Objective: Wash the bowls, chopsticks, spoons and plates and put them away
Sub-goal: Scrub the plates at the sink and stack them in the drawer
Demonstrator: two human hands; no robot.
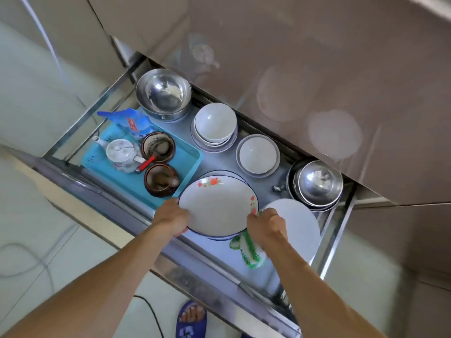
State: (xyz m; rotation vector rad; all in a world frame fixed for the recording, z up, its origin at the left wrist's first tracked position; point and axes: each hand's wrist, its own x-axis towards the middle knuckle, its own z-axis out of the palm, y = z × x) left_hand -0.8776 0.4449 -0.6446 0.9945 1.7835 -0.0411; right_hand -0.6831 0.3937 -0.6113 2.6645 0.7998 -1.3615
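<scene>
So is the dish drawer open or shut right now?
Open: the drawer is pulled out, its bowls and plates exposed, with both hands lowering the flowered plate inside.

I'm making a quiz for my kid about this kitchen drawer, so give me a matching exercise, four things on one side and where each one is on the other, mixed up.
Things:
1. floral plate
2. teapot
3. steel bowl
4. cloth

Places:
A. in the blue tray
B. far left corner of the drawer
C. held by both hands, left hand and right hand
D. hanging under the right hand

Pairs: 1-C, 2-A, 3-B, 4-D
</scene>
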